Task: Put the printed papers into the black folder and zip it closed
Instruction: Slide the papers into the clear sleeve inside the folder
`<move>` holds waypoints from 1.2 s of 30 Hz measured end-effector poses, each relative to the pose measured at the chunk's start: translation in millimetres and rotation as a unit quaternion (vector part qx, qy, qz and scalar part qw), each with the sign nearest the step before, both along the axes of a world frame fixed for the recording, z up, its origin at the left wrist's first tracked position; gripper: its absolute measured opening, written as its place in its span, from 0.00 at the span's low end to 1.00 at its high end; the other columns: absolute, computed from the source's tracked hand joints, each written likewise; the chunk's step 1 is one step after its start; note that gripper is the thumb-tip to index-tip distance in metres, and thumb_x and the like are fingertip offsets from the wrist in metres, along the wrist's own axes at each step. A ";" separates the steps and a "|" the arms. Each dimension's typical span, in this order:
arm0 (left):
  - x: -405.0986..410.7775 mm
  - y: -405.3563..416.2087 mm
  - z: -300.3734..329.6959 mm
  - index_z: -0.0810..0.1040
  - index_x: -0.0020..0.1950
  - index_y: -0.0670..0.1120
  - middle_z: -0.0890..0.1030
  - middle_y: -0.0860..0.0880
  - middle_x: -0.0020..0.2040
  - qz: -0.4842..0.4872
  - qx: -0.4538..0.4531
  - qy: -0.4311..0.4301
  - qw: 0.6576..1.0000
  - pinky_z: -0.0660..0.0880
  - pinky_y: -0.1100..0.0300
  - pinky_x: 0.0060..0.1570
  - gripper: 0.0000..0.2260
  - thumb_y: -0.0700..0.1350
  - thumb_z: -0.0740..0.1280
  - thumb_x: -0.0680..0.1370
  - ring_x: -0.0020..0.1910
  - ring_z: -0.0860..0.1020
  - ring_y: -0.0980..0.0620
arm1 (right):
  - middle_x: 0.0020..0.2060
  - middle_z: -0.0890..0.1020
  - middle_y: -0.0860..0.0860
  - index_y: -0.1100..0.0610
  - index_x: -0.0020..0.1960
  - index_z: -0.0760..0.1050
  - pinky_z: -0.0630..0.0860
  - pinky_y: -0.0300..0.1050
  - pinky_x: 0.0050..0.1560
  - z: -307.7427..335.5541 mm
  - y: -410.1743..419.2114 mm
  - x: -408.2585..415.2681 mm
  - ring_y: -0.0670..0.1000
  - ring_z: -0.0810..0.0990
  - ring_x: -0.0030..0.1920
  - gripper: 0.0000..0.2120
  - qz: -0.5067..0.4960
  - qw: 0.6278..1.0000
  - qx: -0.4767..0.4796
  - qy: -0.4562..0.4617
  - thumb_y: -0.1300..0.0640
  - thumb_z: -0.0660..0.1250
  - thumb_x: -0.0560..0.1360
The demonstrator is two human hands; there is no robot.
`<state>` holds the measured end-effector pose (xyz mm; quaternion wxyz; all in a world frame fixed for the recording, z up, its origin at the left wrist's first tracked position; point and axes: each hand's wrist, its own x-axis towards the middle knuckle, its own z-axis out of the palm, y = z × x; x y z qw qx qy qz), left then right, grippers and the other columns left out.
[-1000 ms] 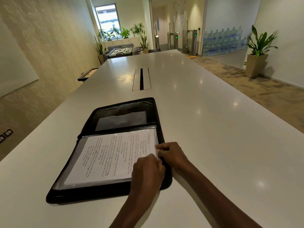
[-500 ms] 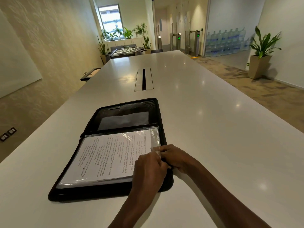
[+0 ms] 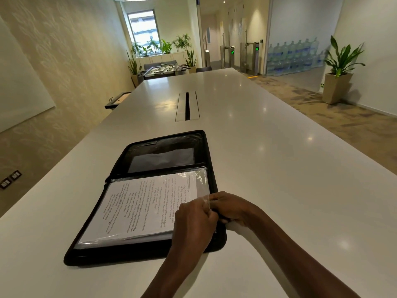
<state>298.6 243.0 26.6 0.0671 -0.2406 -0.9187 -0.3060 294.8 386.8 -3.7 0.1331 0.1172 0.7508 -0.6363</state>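
Note:
The black zip folder (image 3: 163, 147) lies open on the white table (image 3: 279, 168), its far flap flat with a dark inner pocket. The printed papers (image 3: 139, 207) rest in the near half inside a clear plastic sleeve (image 3: 202, 179). My left hand (image 3: 193, 220) and my right hand (image 3: 232, 207) meet at the sleeve's right edge, fingers curled, pinching the thin plastic between them. The papers sit a little left of the sleeve's open edge. The folder's near right corner is hidden under my hands.
A cable slot (image 3: 187, 106) is set into the table beyond the folder. The table runs far ahead. A potted plant (image 3: 339, 72) stands on the floor at the right, a wall close on the left.
The papers have slid further left into the sleeve, leaving bare plastic at the right edge. Both hands stay together at that edge.

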 end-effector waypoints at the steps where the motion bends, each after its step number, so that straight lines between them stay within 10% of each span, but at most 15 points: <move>1: -0.9 -0.4 1.2 0.80 0.37 0.48 0.76 0.55 0.29 0.001 -0.001 0.001 1.000 0.63 0.75 0.28 0.09 0.47 0.67 0.77 0.26 0.72 0.60 | 0.34 0.78 0.57 0.60 0.48 0.81 0.69 0.37 0.25 2.5 2.3 3.1 0.45 0.68 0.23 0.12 0.006 1.000 0.009 0.003 0.57 0.61 0.80; 12: -49.3 -45.0 9.4 0.81 0.35 0.49 0.81 0.55 0.28 0.056 0.047 -0.052 0.996 0.71 0.69 0.32 0.12 0.51 0.69 0.77 0.25 0.79 0.60 | 0.31 0.79 0.51 0.56 0.54 0.83 0.67 0.36 0.28 9.5 6.4 34.3 0.46 0.70 0.27 0.11 0.106 0.993 0.018 -0.040 0.55 0.63 0.77; 18: -83.2 -92.0 -11.7 0.78 0.63 0.42 0.81 0.41 0.58 0.099 -0.089 -0.006 0.991 0.75 0.51 0.56 0.21 0.54 0.70 0.75 0.56 0.79 0.43 | 0.28 0.80 0.46 0.59 0.48 0.84 0.68 0.33 0.31 0.9 -4.6 45.3 0.41 0.73 0.28 0.09 0.003 0.997 0.076 0.011 0.54 0.71 0.75; 27: -92.8 -127.8 -32.0 0.76 0.64 0.41 0.78 0.42 0.62 0.026 -0.129 -0.031 0.991 0.72 0.52 0.62 0.23 0.57 0.66 0.77 0.62 0.75 0.45 | 0.24 0.78 0.49 0.58 0.31 0.82 0.69 0.36 0.30 3.5 -12.4 54.2 0.44 0.72 0.25 0.13 -0.135 0.980 0.149 -0.004 0.55 0.73 0.73; 33: -105.9 -141.0 -32.7 0.69 0.73 0.43 0.68 0.40 0.74 0.021 -0.035 0.014 0.999 0.63 0.45 0.72 0.30 0.56 0.68 0.76 0.74 0.65 0.41 | 0.35 0.81 0.45 0.53 0.44 0.79 0.77 0.44 0.43 19.7 -54.5 27.7 0.44 0.79 0.36 0.09 -0.306 0.862 0.365 0.172 0.48 0.69 0.76; 36: -120.6 -147.3 -34.8 0.61 0.77 0.45 0.58 0.38 0.78 0.012 -0.073 0.038 0.997 0.53 0.39 0.74 0.35 0.61 0.65 0.76 0.78 0.54 0.39 | 0.60 0.80 0.52 0.56 0.65 0.75 0.74 0.46 0.59 18.1 -81.3 8.2 0.51 0.78 0.59 0.19 -0.230 0.850 0.410 0.235 0.47 0.65 0.78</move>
